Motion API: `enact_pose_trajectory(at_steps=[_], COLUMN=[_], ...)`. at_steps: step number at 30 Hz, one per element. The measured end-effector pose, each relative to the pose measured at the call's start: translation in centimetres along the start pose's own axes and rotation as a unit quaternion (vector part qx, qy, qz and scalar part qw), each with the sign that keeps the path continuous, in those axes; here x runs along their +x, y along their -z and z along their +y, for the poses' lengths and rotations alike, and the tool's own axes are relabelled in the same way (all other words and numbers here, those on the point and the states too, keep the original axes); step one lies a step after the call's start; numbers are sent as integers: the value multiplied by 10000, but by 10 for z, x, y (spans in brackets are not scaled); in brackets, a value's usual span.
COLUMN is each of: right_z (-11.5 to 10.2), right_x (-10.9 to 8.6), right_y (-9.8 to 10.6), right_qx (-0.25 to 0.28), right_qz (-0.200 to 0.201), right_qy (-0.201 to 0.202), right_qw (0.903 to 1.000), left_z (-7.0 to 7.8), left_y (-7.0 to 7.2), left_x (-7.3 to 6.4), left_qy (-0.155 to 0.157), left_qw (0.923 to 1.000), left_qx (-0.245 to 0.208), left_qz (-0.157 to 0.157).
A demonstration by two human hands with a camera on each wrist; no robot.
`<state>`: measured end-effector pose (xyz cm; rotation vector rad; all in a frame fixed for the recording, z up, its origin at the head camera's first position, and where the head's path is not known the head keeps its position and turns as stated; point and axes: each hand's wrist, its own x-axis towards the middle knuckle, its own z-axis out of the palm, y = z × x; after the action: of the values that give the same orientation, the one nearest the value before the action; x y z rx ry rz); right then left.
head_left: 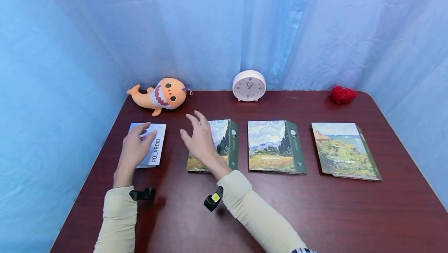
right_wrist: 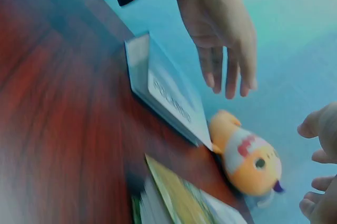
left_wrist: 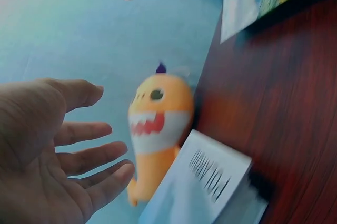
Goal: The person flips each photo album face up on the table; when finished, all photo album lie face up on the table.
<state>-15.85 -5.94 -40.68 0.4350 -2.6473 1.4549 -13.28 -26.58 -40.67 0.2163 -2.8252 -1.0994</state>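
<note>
My left hand (head_left: 134, 148) hovers over the white-and-blue book marked POLAROID (head_left: 159, 144), fingers loosely bent with nothing between them. In the left wrist view the palm and spread fingers of that hand (left_wrist: 68, 150) show apart from the book (left_wrist: 210, 176). To the right, my right hand (head_left: 200, 138) hangs above the left one of two matching photo albums (head_left: 224, 140) with a painted landscape cover, hiding part of it. Its fingers are spread and hold nothing. The right wrist view shows this hand (right_wrist: 324, 166) at the right edge.
An orange plush shark (head_left: 169, 93) lies at the back left. A white round clock (head_left: 249, 86) stands at the back middle, a red heart-shaped object (head_left: 343, 94) at the back right. The second matching album (head_left: 269, 146) and a seaside-covered album (head_left: 341, 150) lie to the right on the dark table (head_left: 280, 210).
</note>
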Motion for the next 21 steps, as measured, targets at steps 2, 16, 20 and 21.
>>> enact_pose_trajectory(at_steps=[2,16,20,21], right_z=[9,67,75,76], right_x=[0,-23,-34,-36], right_y=[9,56,60,60], right_qx=[-42,-218,-211,-199], right_qz=[91,78,-126,-180], right_qy=[-73,-1016,-1332,-1410], right_qw=[9999,9946,9908,9896], left_z=[4,30,32,32], left_y=[-7,-60,-74,-76], left_x=[0,-3,-2,-2], left_qy=[-43,-377,-449,-480], left_qw=[9998,9928,9917,9915], left_qx=[-78,-438,-331,-305], left_qz=[-169,-1048,-1157,-1167])
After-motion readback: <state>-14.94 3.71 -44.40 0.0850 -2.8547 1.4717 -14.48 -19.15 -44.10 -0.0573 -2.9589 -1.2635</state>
